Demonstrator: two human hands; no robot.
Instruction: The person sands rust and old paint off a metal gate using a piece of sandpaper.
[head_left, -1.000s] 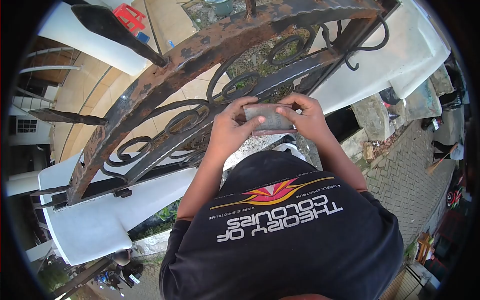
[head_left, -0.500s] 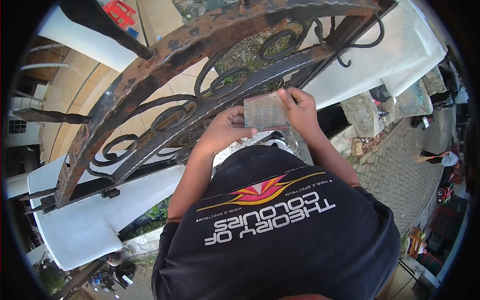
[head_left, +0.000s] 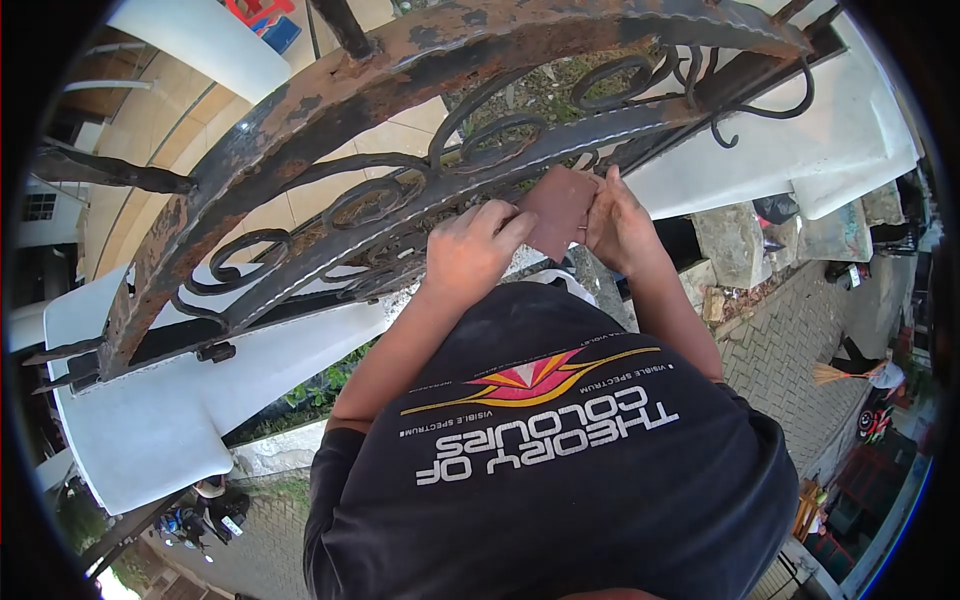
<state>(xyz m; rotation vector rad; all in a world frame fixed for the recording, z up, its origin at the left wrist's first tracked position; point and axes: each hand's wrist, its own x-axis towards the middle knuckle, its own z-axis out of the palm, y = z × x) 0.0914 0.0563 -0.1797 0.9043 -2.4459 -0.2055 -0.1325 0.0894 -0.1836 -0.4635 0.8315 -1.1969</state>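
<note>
- Landmark: rusty arched gate (head_left: 262,142), dark scrollwork inside its arch.
- Reddish-brown sheet (head_left: 562,212): on the wearer's side of the gate, near its lower twisted bar, tilted, plain face up.
- Right hand (head_left: 622,228): holds sheet along its right edge, palm partly open, thumb raised.
- Left hand (head_left: 468,250): near the gate's lower bar, fingers curled narrow, thumb at sheet's left edge. Can't tell if it pinches.
- Black printed shirt (head_left: 560,490): wearer's side of gate.
- White wall (head_left: 140,405): under gate's left end.
- Red stool (head_left: 262,9): beyond gate's arch.
- Person (head_left: 886,375) with broom (head_left: 836,373): well right of gate.
</note>
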